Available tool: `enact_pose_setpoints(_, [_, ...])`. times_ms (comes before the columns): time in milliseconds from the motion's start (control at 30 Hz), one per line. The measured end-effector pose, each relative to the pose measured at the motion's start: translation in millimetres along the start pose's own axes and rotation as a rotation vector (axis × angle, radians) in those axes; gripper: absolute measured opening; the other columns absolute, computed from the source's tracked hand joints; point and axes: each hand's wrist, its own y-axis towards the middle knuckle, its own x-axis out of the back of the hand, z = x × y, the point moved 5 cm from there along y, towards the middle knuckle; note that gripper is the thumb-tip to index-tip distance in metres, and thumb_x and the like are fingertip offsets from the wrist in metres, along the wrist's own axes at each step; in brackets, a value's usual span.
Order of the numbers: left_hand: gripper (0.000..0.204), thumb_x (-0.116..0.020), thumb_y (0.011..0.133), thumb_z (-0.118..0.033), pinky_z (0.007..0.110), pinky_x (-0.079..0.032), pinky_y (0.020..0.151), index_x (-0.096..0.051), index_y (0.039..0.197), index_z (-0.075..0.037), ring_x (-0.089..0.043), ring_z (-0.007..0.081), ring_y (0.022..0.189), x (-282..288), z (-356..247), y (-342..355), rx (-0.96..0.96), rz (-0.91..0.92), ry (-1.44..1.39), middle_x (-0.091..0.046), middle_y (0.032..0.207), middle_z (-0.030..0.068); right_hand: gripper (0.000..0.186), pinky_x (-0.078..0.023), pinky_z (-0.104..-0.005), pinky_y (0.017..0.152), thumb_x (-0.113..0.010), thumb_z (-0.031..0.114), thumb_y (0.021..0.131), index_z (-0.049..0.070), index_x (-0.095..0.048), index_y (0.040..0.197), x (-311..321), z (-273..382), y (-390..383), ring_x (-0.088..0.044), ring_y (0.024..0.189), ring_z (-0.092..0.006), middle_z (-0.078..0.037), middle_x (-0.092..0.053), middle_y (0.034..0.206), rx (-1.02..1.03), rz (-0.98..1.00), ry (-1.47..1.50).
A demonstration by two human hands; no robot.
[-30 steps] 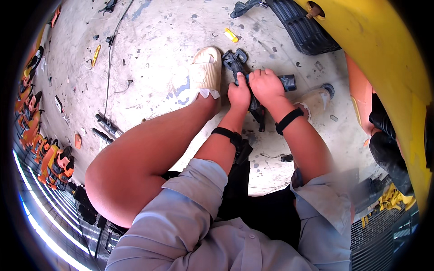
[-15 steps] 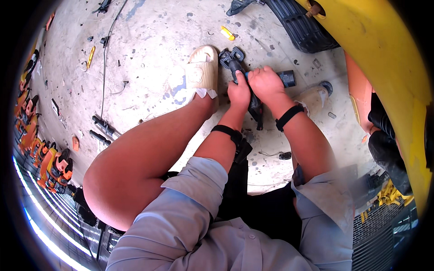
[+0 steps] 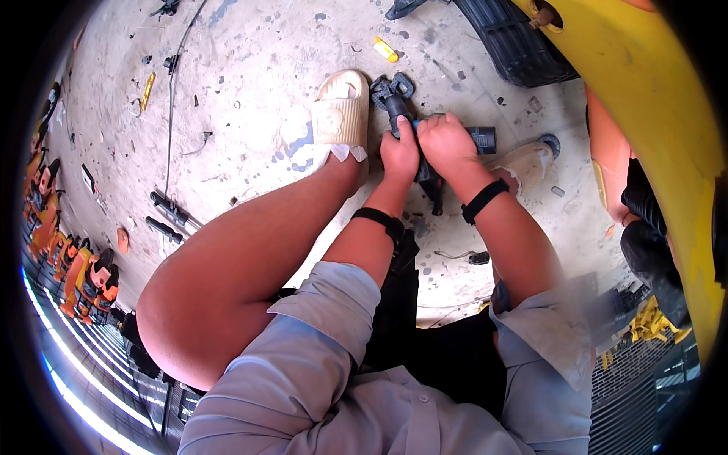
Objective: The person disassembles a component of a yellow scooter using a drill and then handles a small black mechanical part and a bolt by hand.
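Note:
A black elongated device [image 3: 396,104] with a forked, lobed head and a small blue patch lies between my feet, close to the floor. My left hand [image 3: 400,158] is closed round its middle, thumb laid along the body toward the head. Just to the right, my right hand [image 3: 447,142] wraps over the same device, hiding its centre. A black cylindrical end [image 3: 482,139] sticks out past the right hand's knuckles. Below the hands a dark, tapering end [image 3: 432,189] points back toward me. The device's exact kind cannot be made out.
My slippered foot [image 3: 341,117] stands left of the device, the other slipper [image 3: 528,163] to the right. A yellow curved frame [image 3: 652,91] and a black ribbed part [image 3: 519,42] rise at right. A cable [image 3: 171,114], yellow pieces [image 3: 385,49] and black rods [image 3: 173,211] lie about the floor.
The view has shifted slightly, moving the background a little. Both hands keep their hold on the black device, with almost no movement.

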Motion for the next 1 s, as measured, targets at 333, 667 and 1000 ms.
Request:
enact_pose_setpoints(333, [0.079,-0.048,0.101,-0.061,0.046,-0.051,0.088,-0.066,0.103,0.017,-0.069,0.0397,0.097,-3.7,7.1,7.0,-0.003,0.004,-0.011,-0.070,0.096,0.0328,0.008,-0.046,-0.0345,0.078,-0.060,0.017,0.087,0.014,-0.067,0.089,-2.2,-0.1,0.9,-0.069,0.077,-0.0179,-0.003,-0.071,0.082,0.003,-0.010,0.024])
enact_pose_setpoints(667, [0.081,-0.048,0.100,-0.062,0.046,-0.052,0.086,-0.067,0.104,0.016,-0.070,0.0384,0.093,11.9,-30.8,22.2,0.001,0.023,0.054,-0.071,0.096,0.0309,0.009,-0.046,-0.0328,0.076,-0.059,0.017,0.088,0.013,-0.067,0.090,13.9,-8.6,25.7,-0.068,0.073,-0.0179,-0.003,-0.071,0.081,-0.054,0.002,-0.001])
enact_pose_setpoints(1000, [0.074,-0.056,0.095,-0.062,0.047,-0.050,0.093,-0.066,0.102,0.012,-0.069,0.0437,0.102,6.9,-23.3,-21.0,0.121,-0.037,0.021,-0.069,0.103,0.0337,0.010,-0.047,-0.0333,0.081,-0.064,0.014,0.084,0.010,-0.065,0.093,31.4,-23.2,-9.2,-0.069,0.083,-0.0192,-0.006,-0.071,0.089,0.017,-0.011,0.112])
